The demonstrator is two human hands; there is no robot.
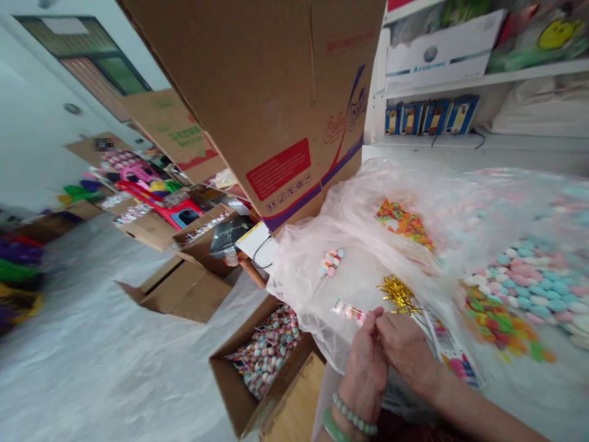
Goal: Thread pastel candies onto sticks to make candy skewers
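My left hand [367, 362] and my right hand [407, 345] meet over the plastic-covered table, fingers pinched together. From between them a small clear packet [350, 312] with pink, red and white colours sticks out to the left; whether the colours are print or sweets is unclear. My fingertips cover its near end. Just beyond my right hand lies a bunch of gold twist ties [399, 293]. A few marshmallow skewers [332, 263] rest farther back on the sheet. Beside my right wrist are flat printed clear bags [453, 353].
Heaps of pastel marshmallows [536, 282] and gummy rings [501, 322] spread on the right, with more gummies [405, 224] behind. A tall carton [276, 110] stands at the table's back left. Below the left edge, an open box [234, 393] holds many skewers. Shelves [427, 142] line the back.
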